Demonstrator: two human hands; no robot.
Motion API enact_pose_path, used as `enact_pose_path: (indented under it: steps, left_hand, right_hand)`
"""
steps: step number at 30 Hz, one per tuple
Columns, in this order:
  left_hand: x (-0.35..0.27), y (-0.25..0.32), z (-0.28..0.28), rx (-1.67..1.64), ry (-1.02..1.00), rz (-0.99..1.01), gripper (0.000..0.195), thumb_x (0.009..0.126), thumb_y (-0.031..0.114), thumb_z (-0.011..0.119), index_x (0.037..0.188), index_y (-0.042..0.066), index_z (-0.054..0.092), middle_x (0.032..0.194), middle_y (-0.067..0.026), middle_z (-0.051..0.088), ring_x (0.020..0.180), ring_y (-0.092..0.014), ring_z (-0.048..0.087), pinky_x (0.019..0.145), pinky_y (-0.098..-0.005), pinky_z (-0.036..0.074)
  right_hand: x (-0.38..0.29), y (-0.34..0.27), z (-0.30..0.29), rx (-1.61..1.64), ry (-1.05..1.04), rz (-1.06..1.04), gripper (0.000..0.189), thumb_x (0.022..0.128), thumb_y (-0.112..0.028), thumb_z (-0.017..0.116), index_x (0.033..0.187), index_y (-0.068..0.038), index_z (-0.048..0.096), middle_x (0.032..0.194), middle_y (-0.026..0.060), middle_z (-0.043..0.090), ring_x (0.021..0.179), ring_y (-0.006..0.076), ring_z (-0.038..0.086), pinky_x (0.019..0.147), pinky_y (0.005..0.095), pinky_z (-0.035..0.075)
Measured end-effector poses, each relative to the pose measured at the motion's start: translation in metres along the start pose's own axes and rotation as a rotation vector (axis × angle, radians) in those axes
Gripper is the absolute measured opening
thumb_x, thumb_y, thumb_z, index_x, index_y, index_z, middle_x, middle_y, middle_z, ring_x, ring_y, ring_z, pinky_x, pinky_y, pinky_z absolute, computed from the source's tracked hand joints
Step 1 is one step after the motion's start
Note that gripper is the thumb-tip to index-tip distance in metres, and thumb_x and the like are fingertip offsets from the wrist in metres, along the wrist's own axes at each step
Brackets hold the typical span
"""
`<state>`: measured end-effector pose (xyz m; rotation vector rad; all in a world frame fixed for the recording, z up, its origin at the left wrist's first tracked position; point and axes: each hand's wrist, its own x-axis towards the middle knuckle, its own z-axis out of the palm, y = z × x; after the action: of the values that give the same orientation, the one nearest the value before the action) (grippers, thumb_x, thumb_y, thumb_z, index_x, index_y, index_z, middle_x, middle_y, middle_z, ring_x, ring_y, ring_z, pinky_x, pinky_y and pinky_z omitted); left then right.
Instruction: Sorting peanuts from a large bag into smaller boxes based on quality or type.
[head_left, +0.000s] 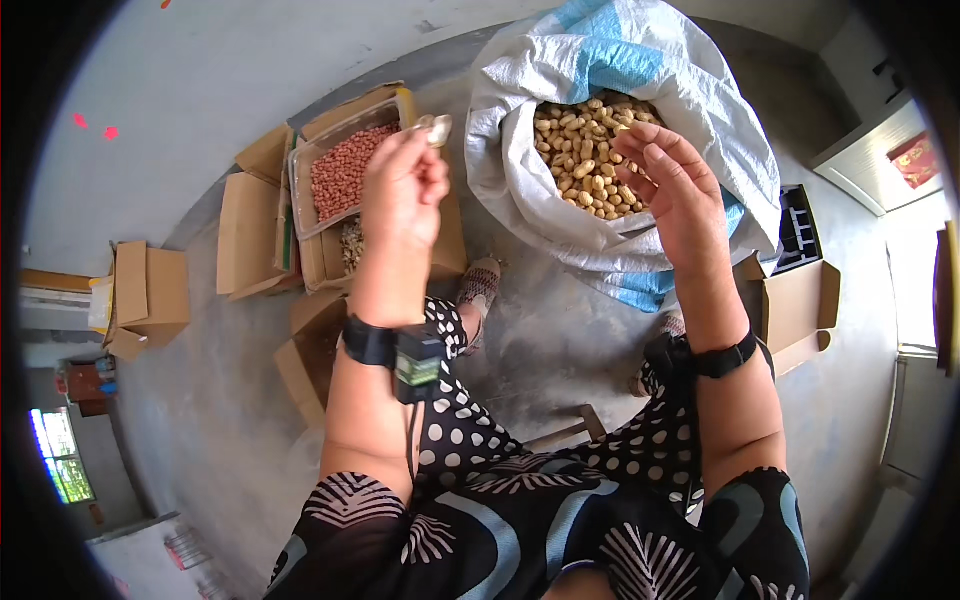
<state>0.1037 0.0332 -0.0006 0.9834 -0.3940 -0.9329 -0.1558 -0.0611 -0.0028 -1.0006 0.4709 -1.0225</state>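
In my left hand (409, 180), raised beside the tub, is a pale opened peanut shell (435, 130) pinched at the fingertips. Behind that hand a clear plastic tub (297, 196) holds shelled reddish-pink peanuts (341, 176). My right hand (679, 187) is over the right side of the open sack, fingers curled with thumb and fingertips close together; a small yellowish bit shows at the tips, too little to tell what it is. The white and blue woven sack (517, 142) is rolled down around many unshelled peanuts (589, 169).
The tub rests on an open cardboard box (326, 262) with shell scraps (352, 244) inside. Other cardboard boxes stand left (161, 289) and right (799, 307), the right one beside a black divided tray (799, 225). A low stool's edge (574, 431) shows between my legs.
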Motion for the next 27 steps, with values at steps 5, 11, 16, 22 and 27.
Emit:
enact_pose_path:
  steps: [5, 11, 16, 22, 27]
  left_hand:
    - [0.006, 0.021, -0.071, 0.164, 0.182, -0.013, 0.012, 0.086, 0.005, 0.057, 0.097, 0.0, 0.057, 0.068, -0.0019, 0.051, 0.051, -0.009, 0.047, 0.039, -0.0191, 0.033]
    - [0.013, 0.019, -0.129, 0.311, 0.335, -0.064, 0.016, 0.085, 0.008, 0.059, 0.1, 0.002, 0.055, 0.07, -0.003, 0.052, 0.057, -0.013, 0.05, 0.045, -0.023, 0.039]
    - [0.019, 0.008, -0.142, 0.092, 0.484, -0.132, 0.016, 0.085, 0.012, 0.061, 0.093, 0.001, 0.051, 0.081, -0.0094, 0.052, 0.071, -0.019, 0.055, 0.062, -0.0299, 0.048]
    - [0.049, 0.025, -0.141, -0.129, 0.535, 0.115, 0.057, 0.089, 0.03, 0.056, 0.126, -0.006, 0.032, 0.128, -0.0227, 0.039, 0.116, -0.029, 0.043, 0.103, -0.0399, 0.033]
    - [0.039, 0.039, -0.099, -0.034, 0.34, 0.488, 0.08, 0.091, 0.042, 0.051, 0.14, -0.011, 0.015, 0.148, -0.0248, 0.018, 0.141, -0.031, 0.011, 0.115, -0.0418, 0.01]
  right_hand:
    - [-0.009, -0.006, -0.003, -0.013, 0.034, -0.012, 0.024, 0.093, -0.011, 0.054, 0.113, 0.0, 0.059, 0.107, 0.0081, 0.064, 0.103, 0.0171, 0.06, 0.088, 0.0312, 0.049]
    - [-0.017, -0.01, -0.01, -0.053, 0.062, -0.028, 0.026, 0.093, -0.013, 0.055, 0.114, 0.002, 0.058, 0.107, 0.0095, 0.064, 0.101, 0.0168, 0.061, 0.086, 0.0293, 0.05]
    - [-0.019, -0.013, -0.016, -0.053, 0.084, -0.028, 0.026, 0.093, -0.013, 0.055, 0.113, 0.002, 0.058, 0.108, 0.01, 0.064, 0.1, 0.0162, 0.061, 0.085, 0.0279, 0.05]
    - [-0.013, -0.009, -0.015, -0.034, 0.045, -0.02, 0.025, 0.093, -0.013, 0.054, 0.114, 0.001, 0.058, 0.107, 0.01, 0.064, 0.099, 0.0153, 0.062, 0.084, 0.0273, 0.05]
    - [-0.011, -0.009, -0.013, -0.047, 0.049, -0.012, 0.025, 0.094, -0.013, 0.053, 0.113, 0.002, 0.058, 0.107, 0.01, 0.064, 0.098, 0.0152, 0.062, 0.084, 0.0271, 0.05]
